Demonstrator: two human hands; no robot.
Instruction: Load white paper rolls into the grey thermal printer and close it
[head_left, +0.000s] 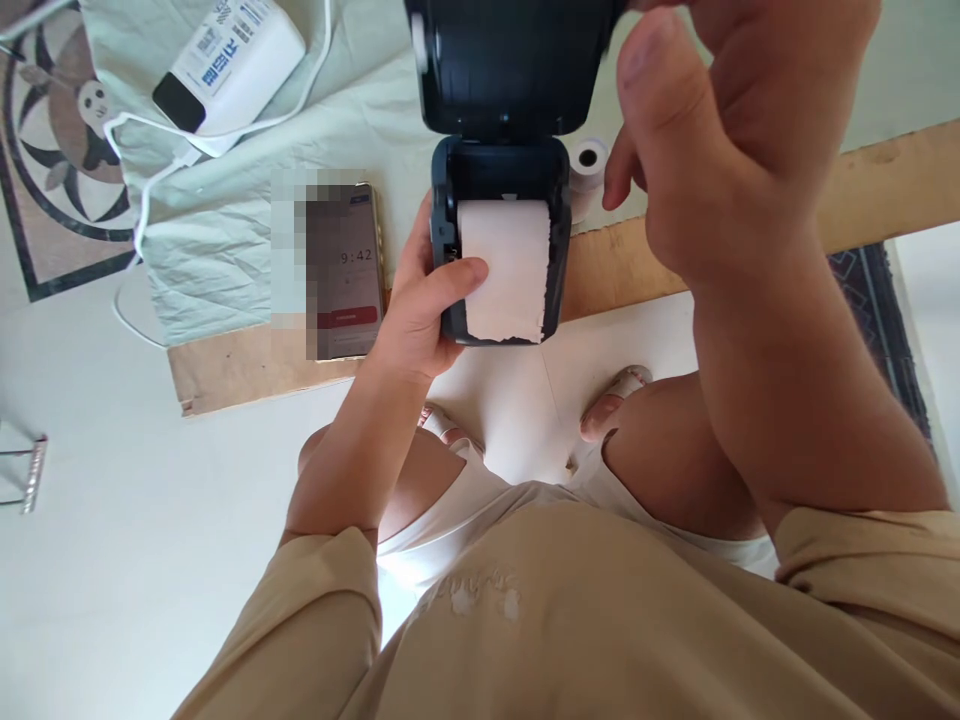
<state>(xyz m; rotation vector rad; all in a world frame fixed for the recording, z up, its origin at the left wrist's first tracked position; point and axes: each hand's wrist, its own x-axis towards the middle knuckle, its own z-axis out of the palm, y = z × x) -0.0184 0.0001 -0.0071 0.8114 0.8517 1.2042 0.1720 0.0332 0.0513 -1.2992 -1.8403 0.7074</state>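
Over the table's (637, 275) near edge, a black printer (491, 178) is open, its lid (514, 70) on the far side. Right hand (735, 170) beside lid: fingers curled, hold unclear. Left hand (424, 310) grasps the printer's left side, thumb on white paper (510, 270). Likely light, stiff, raised lid fragile; best held by its sides.

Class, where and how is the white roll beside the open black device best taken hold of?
Probably the white roll by its curved side, from the right and above: its round end faces the camera, and the black device, held in the left hand, covers part of its left side.
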